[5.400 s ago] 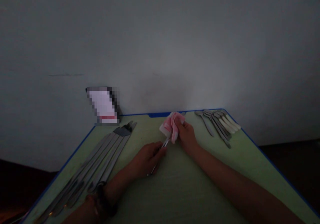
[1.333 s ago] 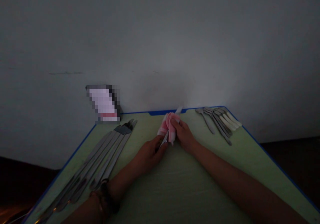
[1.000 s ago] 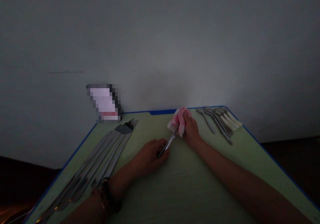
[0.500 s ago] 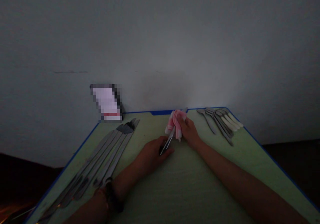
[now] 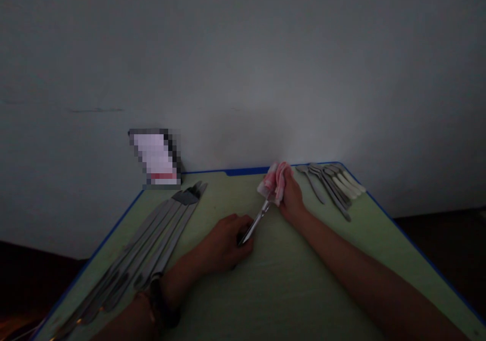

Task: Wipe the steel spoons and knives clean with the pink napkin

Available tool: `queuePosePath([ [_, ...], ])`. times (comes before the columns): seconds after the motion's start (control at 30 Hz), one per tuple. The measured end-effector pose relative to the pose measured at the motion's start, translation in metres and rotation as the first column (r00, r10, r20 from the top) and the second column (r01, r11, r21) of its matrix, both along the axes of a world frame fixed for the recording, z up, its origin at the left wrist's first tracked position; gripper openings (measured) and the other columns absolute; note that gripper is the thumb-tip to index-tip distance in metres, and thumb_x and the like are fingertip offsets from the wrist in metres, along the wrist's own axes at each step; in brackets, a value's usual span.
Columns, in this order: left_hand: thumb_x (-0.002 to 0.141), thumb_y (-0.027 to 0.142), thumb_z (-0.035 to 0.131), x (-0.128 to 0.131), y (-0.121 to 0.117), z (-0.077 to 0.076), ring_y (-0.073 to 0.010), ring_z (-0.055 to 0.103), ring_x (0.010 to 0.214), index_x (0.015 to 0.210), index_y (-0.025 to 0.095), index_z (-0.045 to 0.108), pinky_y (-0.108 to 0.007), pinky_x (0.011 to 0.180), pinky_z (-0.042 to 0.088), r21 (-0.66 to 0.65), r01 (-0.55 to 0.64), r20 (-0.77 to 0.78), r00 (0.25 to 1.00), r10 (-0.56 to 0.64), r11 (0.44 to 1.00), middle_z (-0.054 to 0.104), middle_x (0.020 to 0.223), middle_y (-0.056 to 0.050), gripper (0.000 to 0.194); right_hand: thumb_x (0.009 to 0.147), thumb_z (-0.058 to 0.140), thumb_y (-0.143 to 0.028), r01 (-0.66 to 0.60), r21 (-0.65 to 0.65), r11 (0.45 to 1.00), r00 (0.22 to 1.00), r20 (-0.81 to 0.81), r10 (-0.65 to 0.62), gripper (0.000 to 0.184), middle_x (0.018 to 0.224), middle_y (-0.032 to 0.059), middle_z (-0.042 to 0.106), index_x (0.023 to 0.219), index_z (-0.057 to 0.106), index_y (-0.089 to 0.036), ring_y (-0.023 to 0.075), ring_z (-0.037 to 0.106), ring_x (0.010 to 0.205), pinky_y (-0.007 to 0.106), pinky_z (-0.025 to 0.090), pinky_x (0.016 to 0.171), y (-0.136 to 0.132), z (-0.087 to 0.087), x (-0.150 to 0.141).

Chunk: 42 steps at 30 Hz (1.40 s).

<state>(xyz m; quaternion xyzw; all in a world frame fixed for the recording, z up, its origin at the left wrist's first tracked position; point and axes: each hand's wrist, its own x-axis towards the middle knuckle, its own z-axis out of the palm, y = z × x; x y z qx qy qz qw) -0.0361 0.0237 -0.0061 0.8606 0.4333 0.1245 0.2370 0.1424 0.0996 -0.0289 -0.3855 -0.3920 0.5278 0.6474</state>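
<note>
My left hand is closed around the handle end of a shiny metal knife, which slants up and away to the right over the table. Its far end runs into a pink and white cloth, so the blade is hidden now. Gripping that cloth from the right is my right hand, fingers folded around it and the utensil's far part. Both hands are above the middle of the pale green table.
Several long metal utensils lie side by side at the left, close to my left forearm. At the back right are several spoons and white-handled pieces. A blurred-out phone-like screen leans against the grey wall.
The cloth has slid back and forth along the knife. A tip showed beyond it earlier; now the cloth covers the far end and more handle shows. Both hands keep their hold.
</note>
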Motion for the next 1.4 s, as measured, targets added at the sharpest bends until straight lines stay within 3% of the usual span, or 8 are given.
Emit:
queuePosePath([
  [0.23, 0.081, 0.027, 0.049, -0.001, 0.002, -0.008, -0.0171, 0.052, 0.074, 0.087, 0.019, 0.058, -0.027, 0.067, 0.041, 0.015, -0.032, 0.011, 0.999, 0.031, 0.999, 0.057, 0.078, -0.002, 0.013, 0.076, 0.048, -0.066, -0.105, 0.043, 0.994, 0.986, -0.124, 0.11, 0.048, 0.065, 0.0037, 0.06, 0.074, 0.057, -0.018, 0.0155, 0.055, 0.063, 0.028, 0.045, 0.061, -0.002, 0.005, 0.0],
  [0.47, 0.085, 0.029, 0.046, -0.001, 0.005, -0.006, -0.0152, 0.056, 0.072, 0.101, 0.018, 0.057, -0.026, 0.066, 0.044, -0.137, -0.041, 0.158, 0.985, 0.063, 0.99, 0.062, 0.083, -0.002, 0.022, 0.073, 0.055, -0.062, 0.0, 0.007, 1.0, 0.974, 0.226, -0.002, 0.046, 0.069, 0.0016, 0.063, 0.076, 0.063, -0.017, 0.0145, 0.057, 0.063, 0.026, 0.042, 0.06, -0.005, -0.007, -0.002],
  [0.57, 0.084, 0.03, 0.05, -0.002, 0.005, -0.004, -0.0165, 0.058, 0.074, 0.106, 0.017, 0.058, -0.026, 0.067, 0.044, -0.166, -0.03, 0.184, 0.981, 0.061, 0.986, 0.064, 0.086, -0.003, 0.027, 0.074, 0.053, -0.063, -0.004, -0.019, 1.0, 0.998, 0.069, 0.006, 0.045, 0.069, 0.0013, 0.063, 0.076, 0.061, -0.018, 0.0142, 0.056, 0.062, 0.027, 0.043, 0.061, -0.003, -0.006, -0.003],
  [0.7, 0.084, 0.031, 0.054, -0.006, 0.002, 0.001, -0.0169, 0.06, 0.073, 0.129, 0.019, 0.045, -0.025, 0.063, 0.045, -0.305, 0.07, 0.314, 0.949, 0.031, 0.95, 0.067, 0.087, -0.003, 0.048, 0.08, 0.049, -0.059, 0.033, 0.091, 0.995, 0.973, -0.23, -0.011, 0.041, 0.059, -0.0024, 0.054, 0.064, 0.049, -0.021, 0.0116, 0.05, 0.057, 0.026, 0.044, 0.063, 0.004, -0.002, 0.0],
  [0.9, 0.089, 0.032, 0.051, -0.011, 0.005, 0.005, -0.0197, 0.063, 0.095, 0.14, 0.019, 0.032, -0.033, 0.083, 0.046, -0.474, 0.214, 0.582, 0.804, 0.121, 0.854, 0.071, 0.104, -0.009, 0.056, 0.08, 0.053, -0.056, 0.101, 0.093, 0.991, 0.938, -0.34, -0.063, 0.04, 0.059, -0.0036, 0.049, 0.062, 0.043, -0.021, 0.0105, 0.047, 0.056, 0.025, 0.043, 0.062, 0.01, -0.002, 0.004],
  [1.03, 0.085, 0.036, 0.058, -0.007, 0.007, 0.0, -0.0235, 0.061, 0.106, 0.128, 0.019, 0.051, -0.033, 0.087, 0.046, -0.551, 0.175, 0.52, 0.837, 0.172, 0.816, 0.068, 0.115, -0.008, 0.047, 0.078, 0.054, -0.057, 0.075, 0.084, 0.994, 0.981, -0.182, -0.059, 0.038, 0.066, -0.0014, 0.055, 0.071, 0.052, -0.02, 0.0109, 0.05, 0.059, 0.025, 0.043, 0.062, 0.004, -0.002, 0.0],
  [1.27, 0.083, 0.04, 0.056, -0.006, 0.01, -0.002, -0.0159, 0.064, 0.072, 0.091, 0.019, 0.071, -0.022, 0.064, 0.044, -0.41, -0.095, 0.339, 0.908, 0.248, 0.907, 0.073, 0.079, 0.0, 0.027, 0.074, 0.056, -0.06, 0.091, -0.026, 0.996, 0.974, 0.212, -0.083, 0.043, 0.064, 0.0003, 0.057, 0.075, 0.058, -0.016, 0.0114, 0.048, 0.056, 0.023, 0.037, 0.052, -0.011, -0.001, -0.004],
  [1.4, 0.088, 0.04, 0.048, -0.008, 0.013, -0.001, -0.0113, 0.056, 0.056, 0.073, 0.017, 0.069, -0.019, 0.055, 0.04, -0.292, -0.146, 0.346, 0.905, 0.247, 0.945, 0.066, 0.063, 0.002, 0.034, 0.076, 0.055, -0.057, 0.055, -0.047, 0.997, 0.94, 0.338, -0.036, 0.043, 0.065, 0.0013, 0.057, 0.077, 0.06, -0.015, 0.0118, 0.047, 0.056, 0.023, 0.037, 0.051, -0.029, 0.003, -0.017],
])
